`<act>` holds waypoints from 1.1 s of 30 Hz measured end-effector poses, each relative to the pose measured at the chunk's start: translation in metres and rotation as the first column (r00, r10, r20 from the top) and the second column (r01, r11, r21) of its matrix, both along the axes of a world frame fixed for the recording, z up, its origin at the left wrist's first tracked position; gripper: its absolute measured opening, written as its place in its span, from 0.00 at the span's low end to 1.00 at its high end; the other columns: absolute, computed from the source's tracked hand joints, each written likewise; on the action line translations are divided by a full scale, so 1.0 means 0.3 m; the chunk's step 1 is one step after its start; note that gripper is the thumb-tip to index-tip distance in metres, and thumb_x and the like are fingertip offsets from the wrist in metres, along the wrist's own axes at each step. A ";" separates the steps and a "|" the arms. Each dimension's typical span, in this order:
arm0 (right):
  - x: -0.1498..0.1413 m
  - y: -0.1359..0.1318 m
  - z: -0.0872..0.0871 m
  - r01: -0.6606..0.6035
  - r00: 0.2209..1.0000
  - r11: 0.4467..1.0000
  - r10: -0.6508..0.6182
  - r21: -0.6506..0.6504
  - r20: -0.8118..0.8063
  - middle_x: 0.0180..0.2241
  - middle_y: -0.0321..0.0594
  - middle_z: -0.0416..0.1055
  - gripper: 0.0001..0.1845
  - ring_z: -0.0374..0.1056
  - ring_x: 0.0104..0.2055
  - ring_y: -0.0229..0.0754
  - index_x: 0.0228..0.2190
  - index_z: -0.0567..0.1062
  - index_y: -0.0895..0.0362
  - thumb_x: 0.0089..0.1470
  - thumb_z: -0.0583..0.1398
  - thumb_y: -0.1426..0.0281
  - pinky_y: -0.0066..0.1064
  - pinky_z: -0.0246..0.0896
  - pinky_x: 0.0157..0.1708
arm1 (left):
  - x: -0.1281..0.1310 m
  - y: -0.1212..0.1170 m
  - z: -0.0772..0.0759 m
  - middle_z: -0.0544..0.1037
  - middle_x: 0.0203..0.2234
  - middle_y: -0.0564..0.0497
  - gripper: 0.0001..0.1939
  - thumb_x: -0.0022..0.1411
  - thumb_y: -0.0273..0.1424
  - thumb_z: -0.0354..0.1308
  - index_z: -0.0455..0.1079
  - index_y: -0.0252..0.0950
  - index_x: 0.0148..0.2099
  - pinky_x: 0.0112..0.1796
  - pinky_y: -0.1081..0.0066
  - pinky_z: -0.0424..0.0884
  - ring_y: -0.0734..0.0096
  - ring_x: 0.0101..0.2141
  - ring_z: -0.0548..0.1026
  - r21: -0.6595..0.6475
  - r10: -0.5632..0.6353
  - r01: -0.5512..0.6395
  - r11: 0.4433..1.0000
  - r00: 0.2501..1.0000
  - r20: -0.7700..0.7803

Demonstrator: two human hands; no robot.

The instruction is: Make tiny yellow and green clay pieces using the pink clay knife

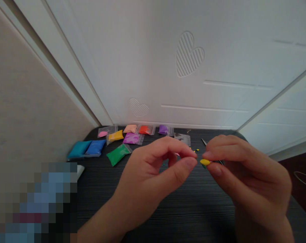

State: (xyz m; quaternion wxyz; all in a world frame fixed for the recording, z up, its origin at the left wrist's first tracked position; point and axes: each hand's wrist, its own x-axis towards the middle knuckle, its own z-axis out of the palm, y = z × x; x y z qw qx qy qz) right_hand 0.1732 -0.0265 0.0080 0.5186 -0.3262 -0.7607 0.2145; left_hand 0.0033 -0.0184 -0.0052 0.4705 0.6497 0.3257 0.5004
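My right hand [246, 175] pinches a small yellow piece of clay [205, 162] between thumb and forefinger, above the dark table [168, 209]. My left hand [158, 175] is beside it, thumb and fingertips drawn together in a pinch almost touching the yellow clay; what it holds, if anything, is too small to make out. A few tiny yellow bits [196, 150] lie on the table just behind the fingertips.
Small clay bags lie at the table's far end: teal [78, 149], blue [95, 147], green [118, 154], yellow [115, 136], magenta [132, 138], pink [102, 133], peach [130, 128], red-orange [144, 129], purple [163, 129]. A thin dark tool [205, 142] lies behind my right hand. A white panelled wall rises behind.
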 end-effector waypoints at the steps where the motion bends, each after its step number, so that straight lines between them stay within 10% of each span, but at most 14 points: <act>1: -0.001 0.000 -0.002 0.005 1.000 1.000 -0.005 0.006 -0.004 0.29 0.37 0.70 0.14 0.66 0.32 0.38 0.33 0.74 0.57 0.41 0.61 0.81 0.31 0.61 0.29 | -0.001 0.002 -0.001 0.72 0.29 0.53 0.05 0.54 0.27 0.55 0.69 0.39 0.35 0.30 0.74 0.65 0.73 0.31 0.69 -0.044 -0.031 0.031 0.999 0.999 0.013; 11: -0.040 -0.010 -0.026 0.072 0.993 0.996 -0.068 0.042 -0.097 0.29 0.36 0.69 0.12 0.65 0.32 0.37 0.33 0.74 0.57 0.43 0.60 0.80 0.31 0.60 0.29 | 0.004 -0.002 0.002 0.72 0.27 0.55 0.04 0.52 0.29 0.57 0.70 0.40 0.34 0.28 0.75 0.64 0.75 0.29 0.69 -0.136 -0.057 0.061 0.989 0.998 0.038; 33: -0.049 -0.012 -0.024 0.111 0.990 0.993 -0.108 0.029 -0.087 0.28 0.36 0.69 0.13 0.65 0.32 0.39 0.33 0.74 0.53 0.44 0.59 0.78 0.33 0.62 0.31 | -0.001 -0.010 0.021 0.74 0.28 0.53 0.07 0.51 0.26 0.57 0.71 0.40 0.34 0.34 0.70 0.66 0.71 0.32 0.70 0.112 0.078 -0.071 0.991 0.995 -0.060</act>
